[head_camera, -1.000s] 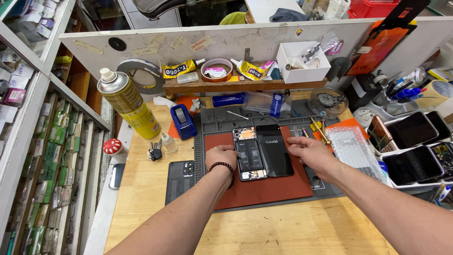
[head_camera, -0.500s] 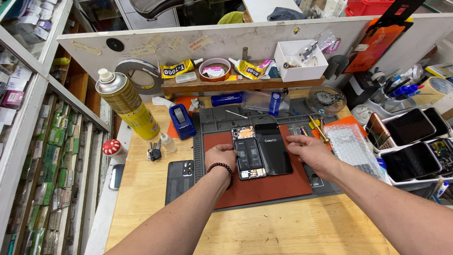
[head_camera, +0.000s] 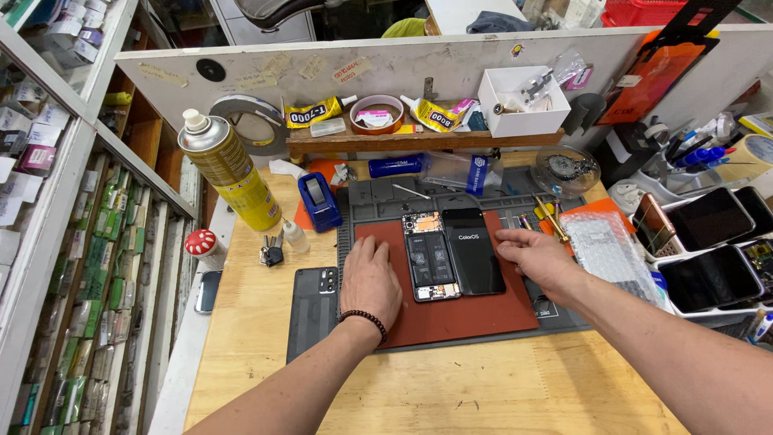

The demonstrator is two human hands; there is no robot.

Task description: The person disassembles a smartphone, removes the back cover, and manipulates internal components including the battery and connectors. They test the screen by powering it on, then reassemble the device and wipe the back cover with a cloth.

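An opened phone body (head_camera: 430, 256) lies on a red mat (head_camera: 459, 314), its battery and circuit boards exposed. Its black screen panel (head_camera: 473, 251) lies folded out beside it on the right, lit with a small logo. My left hand (head_camera: 369, 278) rests flat on the mat, fingers touching the phone body's left edge; a dark bead bracelet circles that wrist. My right hand (head_camera: 538, 258) lies palm down just right of the screen panel, fingertips near its upper right edge. Neither hand holds anything.
A grey work mat (head_camera: 374, 196) lies under the red one. A dark phone back cover (head_camera: 312, 310) sits left. A yellow spray can (head_camera: 228, 173), blue tape dispenser (head_camera: 320, 201), glue tubes (head_camera: 314, 113), white box (head_camera: 522, 101), bubble wrap (head_camera: 608, 250) and phones in trays (head_camera: 713, 242) surround them.
My right hand has slid off the screen panel to its right side. The screen now shows a lit logo. My left hand has stayed at the phone's left edge.
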